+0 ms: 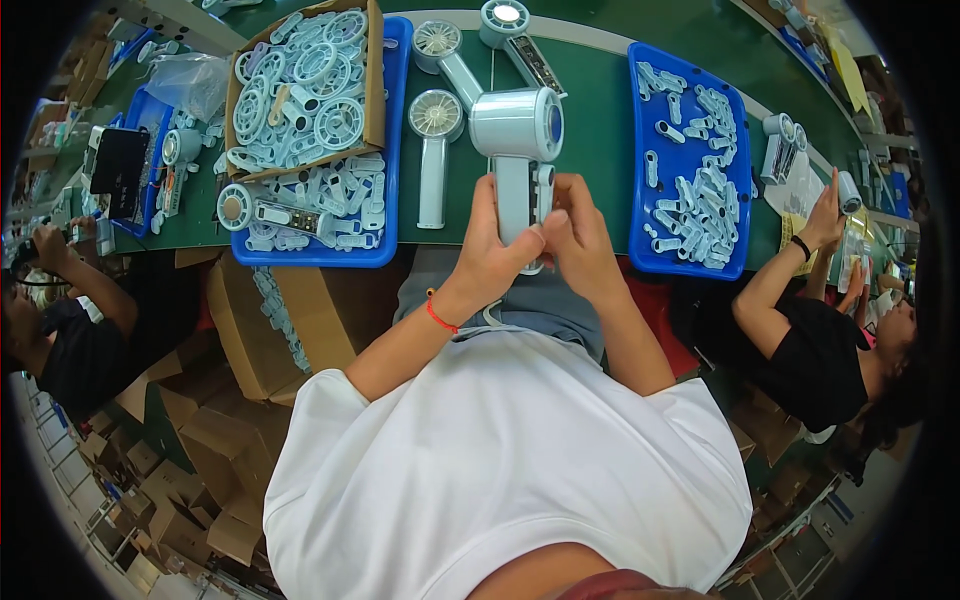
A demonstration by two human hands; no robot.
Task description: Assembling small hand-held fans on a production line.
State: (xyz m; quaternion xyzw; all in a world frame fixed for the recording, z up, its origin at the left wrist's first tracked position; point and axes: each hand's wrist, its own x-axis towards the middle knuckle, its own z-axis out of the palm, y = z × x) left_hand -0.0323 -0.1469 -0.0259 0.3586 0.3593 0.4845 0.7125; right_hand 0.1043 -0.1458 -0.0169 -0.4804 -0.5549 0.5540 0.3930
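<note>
A pale blue handheld fan [517, 125] is held upright between my two hands, its round head uppermost. My left hand [490, 235] wraps the handle from the left, thumb lying across its lower part. From the right, my right hand [578, 235] closes on the same handle, thumb pressed close to the left one. A small part on the handle's right edge shows above the right fingers. Beyond lie more fans: one upright fan [434, 165] to the left, a tilted fan [450, 62] behind it, and a fan with an uncovered handle [522, 48] showing inner parts.
On the left, a blue tray [396, 130] carries a cardboard box [376, 75] of ring-shaped parts and loose handle pieces. Another blue tray [690, 262] with small pale parts lies right on the green table [590, 90]. Co-workers [800, 310] sit on both sides; cartons [240, 440] stand lower left.
</note>
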